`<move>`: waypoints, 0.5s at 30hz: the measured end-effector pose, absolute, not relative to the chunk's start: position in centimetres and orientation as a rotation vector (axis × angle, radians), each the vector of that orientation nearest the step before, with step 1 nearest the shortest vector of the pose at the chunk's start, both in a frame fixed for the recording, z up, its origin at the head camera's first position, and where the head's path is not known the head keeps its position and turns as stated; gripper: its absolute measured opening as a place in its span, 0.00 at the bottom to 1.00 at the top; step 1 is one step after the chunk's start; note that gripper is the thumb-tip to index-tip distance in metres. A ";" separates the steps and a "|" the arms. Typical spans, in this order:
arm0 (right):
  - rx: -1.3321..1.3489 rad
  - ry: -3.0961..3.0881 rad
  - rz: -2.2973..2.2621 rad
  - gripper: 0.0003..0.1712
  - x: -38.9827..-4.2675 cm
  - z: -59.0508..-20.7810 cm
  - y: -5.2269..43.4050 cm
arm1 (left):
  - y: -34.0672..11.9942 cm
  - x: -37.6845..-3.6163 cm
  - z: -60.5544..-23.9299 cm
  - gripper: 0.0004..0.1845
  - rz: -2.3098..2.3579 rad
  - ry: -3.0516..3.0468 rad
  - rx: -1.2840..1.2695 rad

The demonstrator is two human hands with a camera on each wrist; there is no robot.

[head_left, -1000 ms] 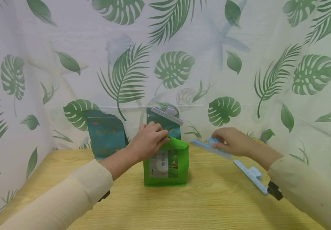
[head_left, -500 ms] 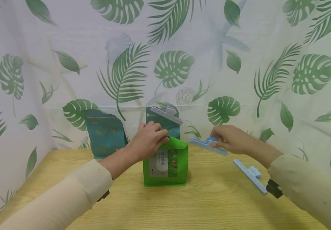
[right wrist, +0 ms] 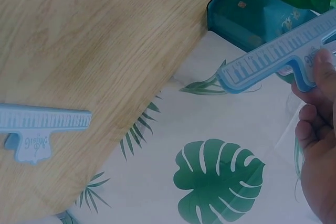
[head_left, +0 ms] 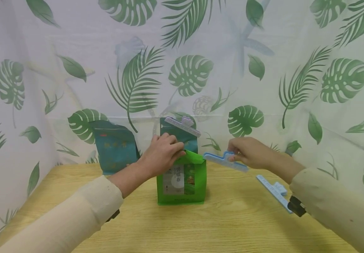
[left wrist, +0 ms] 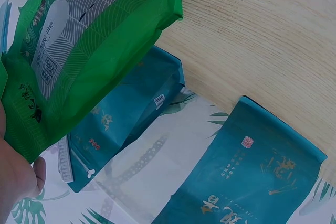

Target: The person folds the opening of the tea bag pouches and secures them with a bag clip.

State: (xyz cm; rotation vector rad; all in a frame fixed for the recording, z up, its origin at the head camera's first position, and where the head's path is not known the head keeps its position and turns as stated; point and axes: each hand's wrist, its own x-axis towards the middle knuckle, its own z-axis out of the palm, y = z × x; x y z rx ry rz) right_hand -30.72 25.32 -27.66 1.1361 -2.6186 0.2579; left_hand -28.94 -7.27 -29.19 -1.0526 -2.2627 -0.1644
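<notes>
A bright green tea bag stands upright on the table, and my left hand grips its folded top at the left side. To its right, my right hand pinches the handle of a blue bag clip. The clip's left end reaches the bag's upper right corner in the head view. In the right wrist view, thumb and fingers squeeze the handle of this long clip, which has a piano-key pattern. The left wrist view shows the green bag close up, with the thumb at its top edge.
A second blue clip lies on the wooden table at the right. Behind the green bag stands a teal bag with a lilac clip across its top. Another teal bag, its top unclipped, stands at the left before a leaf-print curtain.
My right hand has moved left with the blue clip, bringing its end up to the green bag's corner. The left hand has kept its grip on the bag's top.
</notes>
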 end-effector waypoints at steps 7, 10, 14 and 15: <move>1.144 -2.632 0.297 0.11 -30.6 -27.7 24.7 | -7.3 -29.2 -29.3 0.07 -0.160 -2.268 -1.045; 1.141 -2.638 0.307 0.11 -30.5 -27.7 24.6 | -7.3 -29.2 -29.3 0.07 -0.153 -2.270 -1.043; 1.146 -2.632 0.327 0.11 -30.5 -27.9 24.5 | -7.3 -29.2 -29.3 0.07 -0.151 -2.278 -1.047; 1.149 -2.630 0.331 0.11 -30.5 -27.9 24.5 | -7.3 -29.2 -29.3 0.07 -0.150 -2.279 -1.050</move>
